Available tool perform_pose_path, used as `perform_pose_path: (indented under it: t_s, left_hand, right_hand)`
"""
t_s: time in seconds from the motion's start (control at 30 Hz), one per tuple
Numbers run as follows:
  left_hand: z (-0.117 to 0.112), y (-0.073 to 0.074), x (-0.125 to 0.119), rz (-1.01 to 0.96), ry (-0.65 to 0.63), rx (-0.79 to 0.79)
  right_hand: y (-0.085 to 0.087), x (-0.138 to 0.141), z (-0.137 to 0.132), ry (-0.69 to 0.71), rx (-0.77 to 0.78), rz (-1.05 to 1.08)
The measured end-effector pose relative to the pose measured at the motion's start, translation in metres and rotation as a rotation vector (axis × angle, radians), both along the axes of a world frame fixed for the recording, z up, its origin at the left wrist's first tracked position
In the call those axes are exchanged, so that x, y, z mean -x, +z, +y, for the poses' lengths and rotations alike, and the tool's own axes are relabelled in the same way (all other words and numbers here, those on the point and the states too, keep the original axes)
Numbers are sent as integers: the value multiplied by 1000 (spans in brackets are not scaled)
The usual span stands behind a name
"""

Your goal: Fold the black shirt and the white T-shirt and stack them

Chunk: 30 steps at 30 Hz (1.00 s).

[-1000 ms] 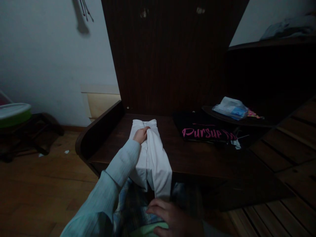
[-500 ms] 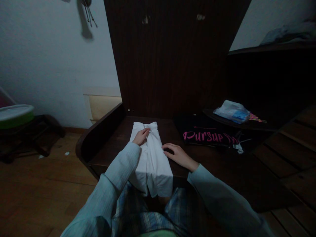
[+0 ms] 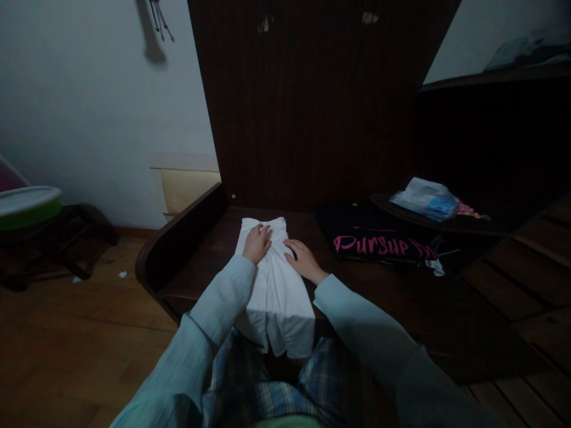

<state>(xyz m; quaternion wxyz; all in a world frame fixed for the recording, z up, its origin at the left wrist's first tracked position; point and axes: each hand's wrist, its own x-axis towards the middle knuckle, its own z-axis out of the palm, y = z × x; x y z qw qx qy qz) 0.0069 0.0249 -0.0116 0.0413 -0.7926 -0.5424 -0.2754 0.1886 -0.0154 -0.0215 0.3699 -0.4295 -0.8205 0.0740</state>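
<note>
A white garment lies folded lengthwise on a dark wooden surface, with its lower end hanging over the near edge above my plaid-clad lap. My left hand rests flat near the garment's far end, fingers stretched out. Beside it, my right hand lies flat on the garment's right side, fingers apart. Both arms wear light blue sleeves.
A black shirt with pink lettering lies to the right on the same surface. Behind it a dark tray holds a plastic packet. A tall dark wooden panel stands at the back. A stool with a green-rimmed basin stands at the left.
My right hand rose from my lap to the wooden surface, then slid left and further away onto the white garment. My left hand stayed on the garment's far end.
</note>
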Motion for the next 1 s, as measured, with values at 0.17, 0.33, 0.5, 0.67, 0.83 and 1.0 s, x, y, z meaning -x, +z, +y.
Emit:
perform_pose_path:
  t_s: [0.17, 0.33, 0.5, 0.67, 0.83, 1.0]
  left_hand:
    - [-7, 6, -3, 105, 28, 71]
    - [-9, 4, 3, -6, -25, 136]
    - [-42, 6, 30, 4, -132, 180]
    - [-104, 3, 50, 165, -156, 134]
    - [-126, -14, 45, 243, -164, 99]
    - [-110, -24, 38, 260, -161, 109]
  right_hand:
    - [5, 4, -8, 86, 98, -258]
    - [10, 5, -10, 81, 191, -458]
    - [15, 3, -10, 83, 222, -478]
    - [18, 12, -38, 29, 163, -414]
    - [9, 28, -76, 26, 183, -367]
    - [4, 30, -75, -27, 215, -447]
